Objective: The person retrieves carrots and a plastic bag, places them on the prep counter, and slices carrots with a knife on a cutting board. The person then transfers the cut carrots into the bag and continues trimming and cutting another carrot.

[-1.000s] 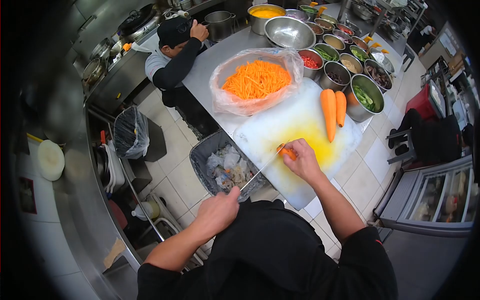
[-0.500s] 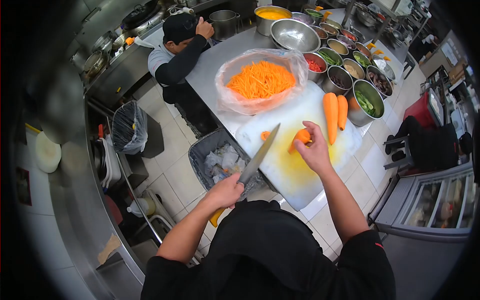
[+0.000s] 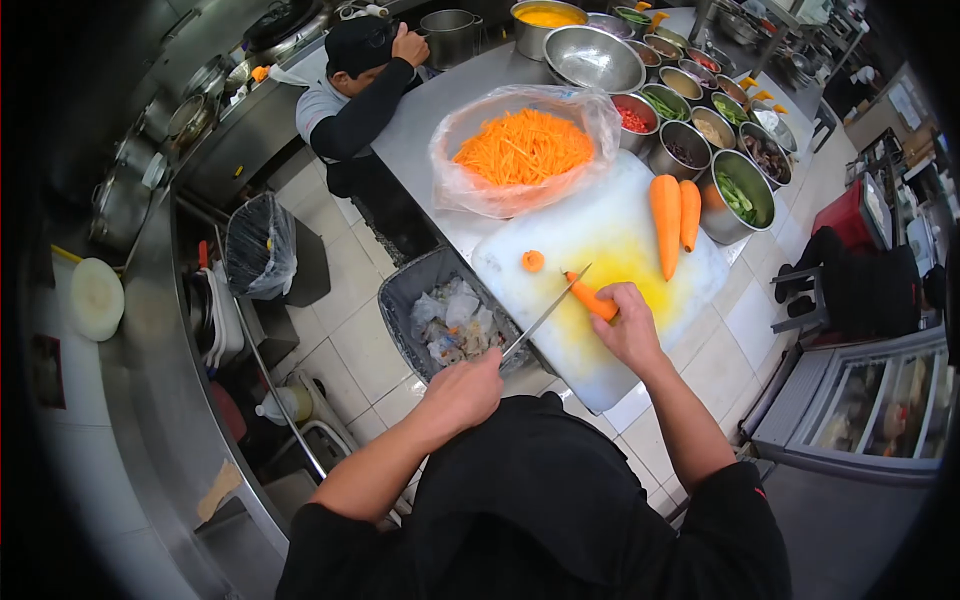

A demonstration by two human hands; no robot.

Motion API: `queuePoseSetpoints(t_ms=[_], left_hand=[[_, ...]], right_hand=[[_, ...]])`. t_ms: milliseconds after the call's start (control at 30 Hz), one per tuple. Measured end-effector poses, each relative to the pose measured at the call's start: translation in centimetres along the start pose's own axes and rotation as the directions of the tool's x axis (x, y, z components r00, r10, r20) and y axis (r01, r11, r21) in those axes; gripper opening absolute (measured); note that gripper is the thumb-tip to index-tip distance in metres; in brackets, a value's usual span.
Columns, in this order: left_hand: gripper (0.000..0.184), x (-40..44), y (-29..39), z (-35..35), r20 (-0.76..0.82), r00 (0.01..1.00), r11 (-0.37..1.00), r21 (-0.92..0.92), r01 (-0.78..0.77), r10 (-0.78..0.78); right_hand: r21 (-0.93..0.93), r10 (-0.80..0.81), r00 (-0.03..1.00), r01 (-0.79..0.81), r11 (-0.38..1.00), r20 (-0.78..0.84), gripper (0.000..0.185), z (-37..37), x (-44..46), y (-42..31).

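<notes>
My left hand (image 3: 465, 395) is closed round the handle of a kitchen knife (image 3: 537, 329). The blade slants up and right, its tip end across the narrow end of a peeled carrot (image 3: 590, 297). My right hand (image 3: 631, 325) grips that carrot by its thick end on the white cutting board (image 3: 655, 345), over a yellow stain. A small cut carrot end (image 3: 533, 261) lies apart on the board, left of the blade. Two whole peeled carrots, a larger carrot (image 3: 666, 225) and a smaller carrot (image 3: 690, 215), lie side by side at the board's right.
A plastic bag of carrot strips (image 3: 525, 150) stands behind the board. Several metal containers of cut vegetables crowd the back right, near a metal bowl (image 3: 594, 59). A lined bin (image 3: 400, 305) stands below the table's left edge. Another person (image 3: 355, 95) leans at the table's far left.
The carrot in my right hand has come down from a tilted position to lie on the board. The knife has moved right and turned, its blade now across the carrot's narrow end.
</notes>
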State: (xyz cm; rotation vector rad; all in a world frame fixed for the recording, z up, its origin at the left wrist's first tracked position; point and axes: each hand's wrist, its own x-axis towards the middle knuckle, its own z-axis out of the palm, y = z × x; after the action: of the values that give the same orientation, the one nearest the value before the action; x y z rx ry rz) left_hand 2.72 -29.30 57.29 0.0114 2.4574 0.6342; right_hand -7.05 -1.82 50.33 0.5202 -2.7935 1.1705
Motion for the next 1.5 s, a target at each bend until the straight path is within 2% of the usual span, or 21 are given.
queuePoseSetpoints(t_ms=[100,200,267,367,567,667,800,967,1167,1300,1400,1467,1500], left_hand=[[0.026,1.0,-0.9,0.8,-0.07,0.995,0.998,0.003,-0.07,0.07],[0.028,-1.1,0.7,-2.6,0.218,0.974,0.955,-0.269,0.124,-0.065],[0.028,-2.0,-0.1,-2.3,0.198,0.977,0.938,-0.321,0.134,-0.072],[0.028,-3.0,-1.4,-1.4,0.145,0.987,0.916,-0.382,0.124,-0.073],[0.027,-5.3,-3.8,-0.4,0.075,0.987,0.844,-0.513,0.158,-0.139],[0.025,-6.9,-5.7,0.6,0.059,0.982,0.759,-0.627,0.174,-0.177],[0.021,-8.6,-8.3,2.9,0.062,0.964,0.598,-0.774,0.21,-0.259],[0.021,-9.2,-10.1,4.9,0.096,0.949,0.559,-0.789,0.256,-0.299],[0.02,-8.6,-11.4,5.7,0.113,0.95,0.572,-0.775,0.267,-0.291],[0.02,-8.1,-11.6,5.5,0.114,0.95,0.573,-0.774,0.268,-0.29],[0.03,-7.9,-12.0,5.4,0.103,0.944,0.652,-0.7,0.292,-0.312],[0.034,-7.4,-13.0,6.9,-0.086,0.934,0.834,-0.483,0.265,-0.347],[0.037,-7.4,-13.3,7.4,-0.18,0.922,0.897,-0.356,0.264,-0.343]], right_hand=[[-0.004,0.004,1.0,-0.004,1.0,0.006,0.033,-0.3,0.1,-0.1],[-0.039,-0.039,0.998,0.041,0.998,0.047,0.034,-0.5,0.6,-0.2],[-0.074,-0.073,0.993,0.08,0.994,0.096,0.034,-1.2,1.5,-0.7],[-0.042,-0.002,0.991,0.008,0.999,0.133,0.041,-0.2,3.5,-1.2],[-0.145,-0.039,0.977,0.071,0.987,0.211,0.042,2.9,7.7,-3.7],[-0.102,-0.036,0.949,0.071,0.992,0.312,0.042,4.8,9.6,-3.9],[-0.12,0.045,0.931,-0.001,0.993,0.362,0.038,5.8,10.5,-5.1],[-0.006,0.168,0.915,-0.178,0.984,0.366,0.032,5.9,11.0,-4.8],[0.02,0.226,0.879,-0.258,0.966,0.419,0.024,6.2,11.6,-4.0],[-0.039,0.257,0.877,-0.265,0.964,0.405,0.022,6.1,11.6,-4.6],[-0.032,0.218,0.887,-0.225,0.974,0.406,0.023,6.5,11.4,-5.2],[0.022,0.155,0.889,-0.182,0.983,0.431,0.024,7.3,10.9,-6.1],[-0.011,0.051,0.901,-0.051,0.999,0.431,0.024,8.1,10.3,-6.8]])
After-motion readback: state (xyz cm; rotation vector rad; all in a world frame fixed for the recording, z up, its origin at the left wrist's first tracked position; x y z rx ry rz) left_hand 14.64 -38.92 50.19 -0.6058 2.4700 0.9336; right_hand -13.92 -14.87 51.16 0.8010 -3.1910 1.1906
